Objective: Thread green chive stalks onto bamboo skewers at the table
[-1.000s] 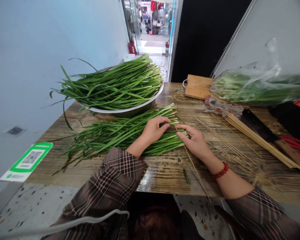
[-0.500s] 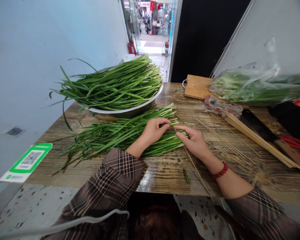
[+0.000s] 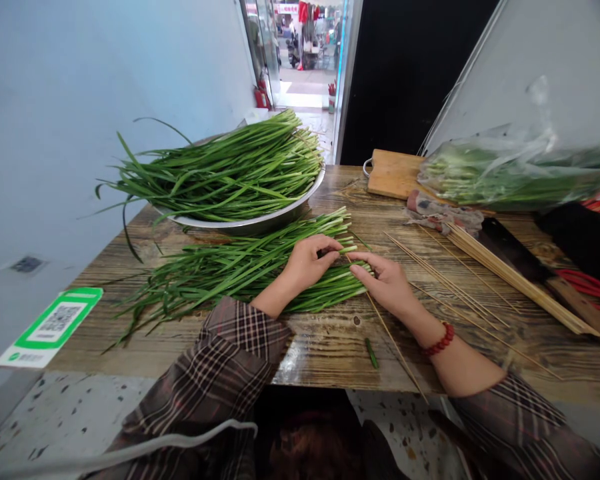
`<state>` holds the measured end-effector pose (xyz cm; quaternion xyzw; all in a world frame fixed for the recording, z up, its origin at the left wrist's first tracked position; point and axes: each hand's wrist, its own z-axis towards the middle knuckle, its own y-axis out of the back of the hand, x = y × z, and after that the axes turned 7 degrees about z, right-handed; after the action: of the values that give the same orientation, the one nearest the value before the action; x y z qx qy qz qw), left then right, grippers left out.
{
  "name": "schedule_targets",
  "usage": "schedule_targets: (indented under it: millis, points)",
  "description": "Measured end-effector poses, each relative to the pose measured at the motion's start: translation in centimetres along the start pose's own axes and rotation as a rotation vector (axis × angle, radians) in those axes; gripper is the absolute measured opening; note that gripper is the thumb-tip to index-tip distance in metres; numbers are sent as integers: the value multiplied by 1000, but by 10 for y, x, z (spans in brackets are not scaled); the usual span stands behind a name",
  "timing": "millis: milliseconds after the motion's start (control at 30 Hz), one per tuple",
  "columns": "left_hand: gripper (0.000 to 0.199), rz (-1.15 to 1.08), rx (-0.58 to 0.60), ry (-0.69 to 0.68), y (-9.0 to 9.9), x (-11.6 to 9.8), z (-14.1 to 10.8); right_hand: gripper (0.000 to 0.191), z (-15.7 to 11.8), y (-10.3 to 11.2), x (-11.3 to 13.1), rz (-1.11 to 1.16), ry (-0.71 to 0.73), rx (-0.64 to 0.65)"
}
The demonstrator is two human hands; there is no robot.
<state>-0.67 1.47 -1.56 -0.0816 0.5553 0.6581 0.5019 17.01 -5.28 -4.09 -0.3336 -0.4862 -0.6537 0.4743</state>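
Observation:
Garlic chives [image 3: 215, 273] lie in a loose pile on the wooden table, pale cut ends to the right. My left hand [image 3: 311, 261] rests over the pile, its thumb and fingertips closed on a few chive stems near their pale ends. Facing it, my right hand [image 3: 389, 281] pinches a thin bamboo skewer [image 3: 394, 343], whose upper end is at the chive stems by the left fingertips. The skewer's other end slants past the table's front edge. Whether its tip has pierced a stem is too small to tell.
Behind the pile stands a metal bowl [image 3: 260, 224] heaped with more chives. To the right are loose skewers [image 3: 450, 280], a skewer bundle [image 3: 520, 277], a knife [image 3: 517, 250], a cutting board [image 3: 395, 175] and a plastic bag of greens [image 3: 510, 173]. A chive scrap [image 3: 371, 353] lies near the front edge.
Both hands keep almost the same pose at the chive stems. The whole view has shifted very slightly.

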Motion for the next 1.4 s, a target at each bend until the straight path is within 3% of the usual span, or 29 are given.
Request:
schedule_targets:
  millis: [267,600,800,1133,1267,1400]
  points:
    - [12,-13,59,62,1,-2,-1,26,0,0,0,18,-3,-11]
    - [9,39,27,34,2,1,-1,26,0,-1,-1,34,-5,-20]
    - [10,-2,59,-10,4,-1,-2,53,-2,0,-2,46,-71,5]
    - [10,-49,95,-17,-1,-1,-5,35,-1,-1,-1,89,-39,0]
    - [12,-88,155,-65,-3,-4,-8,21,-1,-3,-6,117,-2,-30]
    - [16,-84,211,-64,2,-2,-5,19,-1,-2,-8,76,-23,-16]
